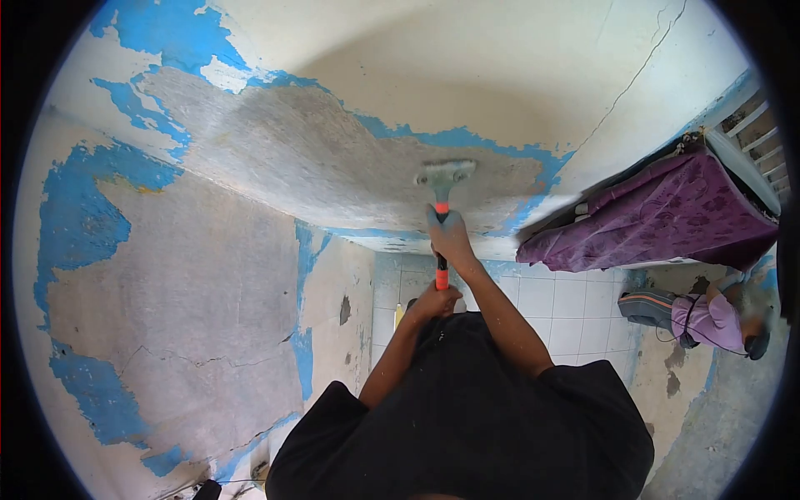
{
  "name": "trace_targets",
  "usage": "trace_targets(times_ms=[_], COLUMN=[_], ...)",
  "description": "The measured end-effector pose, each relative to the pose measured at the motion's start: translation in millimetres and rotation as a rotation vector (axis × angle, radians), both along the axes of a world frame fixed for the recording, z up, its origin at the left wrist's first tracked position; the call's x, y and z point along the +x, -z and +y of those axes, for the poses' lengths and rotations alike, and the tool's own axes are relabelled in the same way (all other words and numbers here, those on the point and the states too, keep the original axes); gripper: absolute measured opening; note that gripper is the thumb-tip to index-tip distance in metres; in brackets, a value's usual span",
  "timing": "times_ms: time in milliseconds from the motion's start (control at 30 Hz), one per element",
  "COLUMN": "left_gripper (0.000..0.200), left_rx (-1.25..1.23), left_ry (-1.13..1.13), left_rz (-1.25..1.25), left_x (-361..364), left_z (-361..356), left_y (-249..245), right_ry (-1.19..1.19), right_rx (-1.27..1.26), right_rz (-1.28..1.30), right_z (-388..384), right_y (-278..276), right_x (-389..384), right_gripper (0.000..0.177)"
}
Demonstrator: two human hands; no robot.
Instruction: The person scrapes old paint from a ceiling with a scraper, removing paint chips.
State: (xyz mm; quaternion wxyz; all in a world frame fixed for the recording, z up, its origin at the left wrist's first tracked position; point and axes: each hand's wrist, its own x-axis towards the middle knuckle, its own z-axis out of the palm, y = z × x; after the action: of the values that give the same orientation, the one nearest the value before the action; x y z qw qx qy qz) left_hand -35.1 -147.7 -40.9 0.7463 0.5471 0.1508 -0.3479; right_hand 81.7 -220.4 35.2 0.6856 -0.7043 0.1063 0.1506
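A long-handled scraper with a wide head and a black and orange-red handle reaches up to the wall in front of me. Its head lies at the bare grey patch, below a ragged edge of blue paint. My right hand is closed around the handle's upper part, under the head. Lower down, near my chest, my left hand grips the handle's bottom end. Pale dust coats the fingers of the right hand.
A purple patterned cloth covers something along the right. Another person in a pink shirt is farther off at the right. White floor tiles lie below. The left wall shows grey patches, blue paint and cracks.
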Motion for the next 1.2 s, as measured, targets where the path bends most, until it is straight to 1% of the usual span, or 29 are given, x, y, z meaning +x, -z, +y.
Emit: trace_targets(times_ms=[67,100,200,233,300,367,400,467,533,633,700,800,867,900,933,1000,1100,1133,1167,1200], left_gripper=[0.029,0.03,0.028,0.027,0.028,0.029,0.029,0.031,0.033,0.034,0.034,0.033,0.032,0.032,0.032,0.032,0.032,0.032,0.032,0.032], left_rx=[0.045,0.062,0.073,0.068,0.001,-0.051,-0.067,-0.051,0.016,0.012,-0.016,-0.033,-0.014,0.011,0.037,0.009,-0.062,-0.086,-0.07,-0.054], left_ry=[0.018,0.006,-0.002,-0.007,-0.015,-0.017,-0.013,-0.013,-0.026,-0.017,-0.036,-0.03,-0.006,0.007,0.019,-0.011,-0.044,-0.05,-0.045,-0.036], left_rz=[0.005,0.002,0.002,-0.009,-0.003,0.035,0.058,0.034,-0.015,0.026,0.027,0.053,0.039,0.025,0.018,0.024,0.063,0.081,0.069,0.053], left_x=[4,6,7,9,7,-4,-6,4,8,8,4,-2,6,9,8,2,-3,-5,-7,-7], left_z=[0,0,10,13,10,6,5,5,7,16,9,8,9,10,11,13,6,6,7,8], left_y=[5,-5,-29,-32,-22,-4,-3,-2,-30,-28,-24,-17,-16,-28,-35,-34,-23,-18,-13,-14], right_ry=[-0.004,-0.008,-0.017,-0.015,-0.016,-0.039,-0.045,-0.016,-0.01,-0.021,-0.036,-0.055,-0.029,-0.019,-0.032,-0.057,-0.062,-0.066,-0.063,-0.059], right_rx=[0.02,0.033,0.159,0.137,0.101,0.044,0.017,0.026,0.054,0.079,0.049,0.018,0.028,0.036,0.058,0.1,0.059,0.062,0.066,0.069], right_rz=[0.012,0.025,0.004,0.007,0.004,0.03,0.041,0.001,-0.013,-0.011,-0.014,0.032,-0.049,-0.084,-0.054,0.008,0.001,0.016,0.032,0.042], right_z=[-5,-4,-3,-3,0,1,1,2,3,2,3,3,4,6,5,2,2,3,4,4], right_y=[5,4,-30,-31,-32,-8,-5,-5,-17,-31,-27,-5,-3,-11,-16,-30,-25,-15,0,-8], right_x=[2,1,6,4,1,0,-2,2,2,4,2,0,5,6,4,1,-2,-2,-3,-3], right_gripper=[0.046,0.046,0.046,0.045,0.045,0.045,0.045,0.045,0.045,0.046,0.046,0.045,0.045,0.045,0.045,0.045,0.045,0.045,0.045,0.045])
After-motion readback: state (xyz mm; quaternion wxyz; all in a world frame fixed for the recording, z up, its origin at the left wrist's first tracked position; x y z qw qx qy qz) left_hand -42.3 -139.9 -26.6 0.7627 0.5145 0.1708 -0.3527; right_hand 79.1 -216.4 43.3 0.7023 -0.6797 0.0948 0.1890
